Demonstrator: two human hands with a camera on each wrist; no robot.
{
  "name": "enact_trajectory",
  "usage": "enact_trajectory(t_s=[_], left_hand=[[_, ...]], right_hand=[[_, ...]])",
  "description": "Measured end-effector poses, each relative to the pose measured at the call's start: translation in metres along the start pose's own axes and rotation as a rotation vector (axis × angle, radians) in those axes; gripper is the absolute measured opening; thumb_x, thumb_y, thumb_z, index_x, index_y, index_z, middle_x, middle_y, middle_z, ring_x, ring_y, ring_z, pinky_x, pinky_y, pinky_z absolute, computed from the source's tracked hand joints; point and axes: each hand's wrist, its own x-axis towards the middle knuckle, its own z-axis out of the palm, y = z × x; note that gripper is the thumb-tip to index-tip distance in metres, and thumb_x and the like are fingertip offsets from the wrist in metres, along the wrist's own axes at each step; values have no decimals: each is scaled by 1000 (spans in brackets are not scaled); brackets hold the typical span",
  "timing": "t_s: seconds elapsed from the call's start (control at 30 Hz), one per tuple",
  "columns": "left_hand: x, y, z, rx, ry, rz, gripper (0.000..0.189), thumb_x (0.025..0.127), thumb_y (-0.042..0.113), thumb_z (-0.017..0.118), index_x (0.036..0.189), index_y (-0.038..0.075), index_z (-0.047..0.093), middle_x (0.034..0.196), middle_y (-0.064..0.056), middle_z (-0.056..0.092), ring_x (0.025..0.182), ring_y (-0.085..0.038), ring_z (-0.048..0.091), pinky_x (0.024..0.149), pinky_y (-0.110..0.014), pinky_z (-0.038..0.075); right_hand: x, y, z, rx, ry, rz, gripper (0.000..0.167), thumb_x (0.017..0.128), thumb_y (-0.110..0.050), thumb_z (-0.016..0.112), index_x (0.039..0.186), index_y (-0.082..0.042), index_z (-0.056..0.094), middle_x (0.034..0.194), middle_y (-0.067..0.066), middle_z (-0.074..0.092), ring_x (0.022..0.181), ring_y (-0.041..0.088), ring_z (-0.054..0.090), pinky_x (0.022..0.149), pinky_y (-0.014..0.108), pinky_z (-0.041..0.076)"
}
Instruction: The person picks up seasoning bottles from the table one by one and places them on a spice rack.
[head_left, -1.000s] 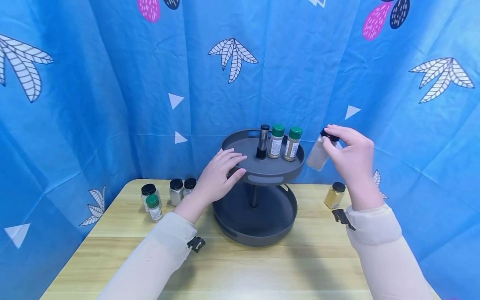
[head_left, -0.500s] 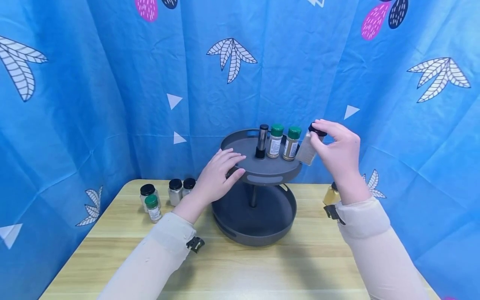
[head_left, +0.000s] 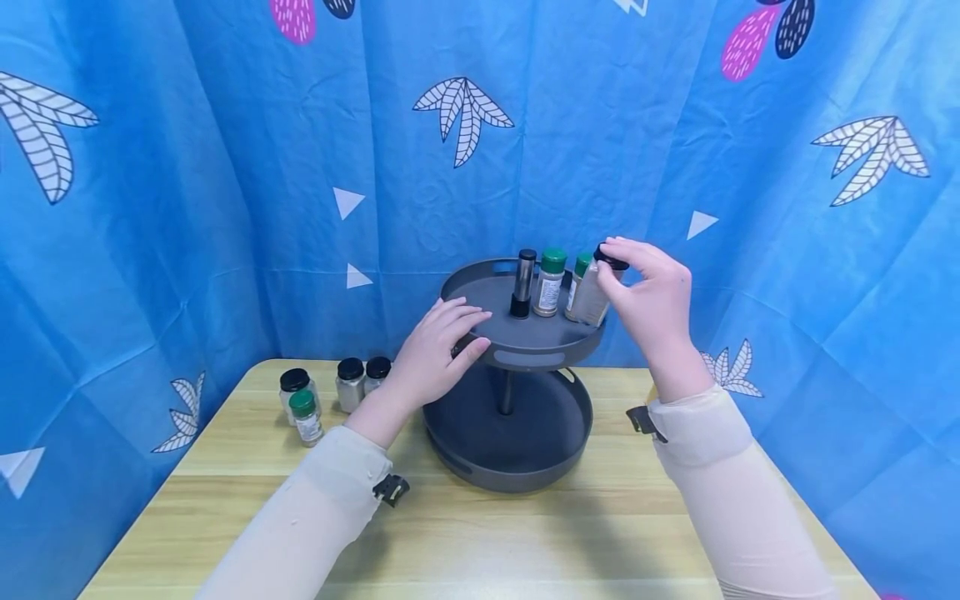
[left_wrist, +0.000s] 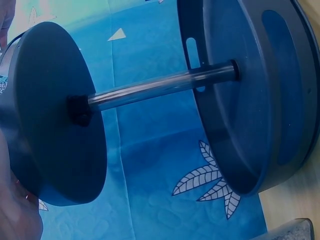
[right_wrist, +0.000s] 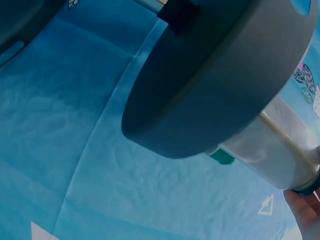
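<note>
While the head view shows the right hand [head_left: 651,293] pinching a clear jar [head_left: 594,296] by its black lid, the left hand [head_left: 433,352] lies at the left rim of the top tray [head_left: 492,293], fingers extended, thumb apart. The jar is tilted over the tray's right side, hiding part of a green-capped bottle [head_left: 573,292]; whether it touches the tray I cannot tell. The left wrist view alone shows the tray's underside and most of the post [left_wrist: 150,90] down to the bottom tray [left_wrist: 235,125]. The right wrist view shows the jar's base hidden behind the tray wall. A second ago the jar was outside the tray, to its right; the left hand has barely moved.
</note>
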Motion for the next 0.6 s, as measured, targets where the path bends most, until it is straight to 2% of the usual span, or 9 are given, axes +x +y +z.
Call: enact_trajectory(t_s=[0.37,0.6], left_hand=[[-1,-1,-2,-11,10,18,50,104,50,47,142,19,59,144,-3,56,146,-22,34,124,-48,17],[0,-1,-2,-12,9,17,57,103,56,40,141,18,59,144,-2,56,146,-22,34,124,-46,16]], right_hand=[[-6,-1,15,-5,-30,-19,23,88,-5,73,111,-5,78,114,10,73,114,24,67,96,46,54],[-9,-3,18,-12,-46,-32,23,87,-5,73,110,-4,77,114,11,73,112,26,67,97,45,54]])
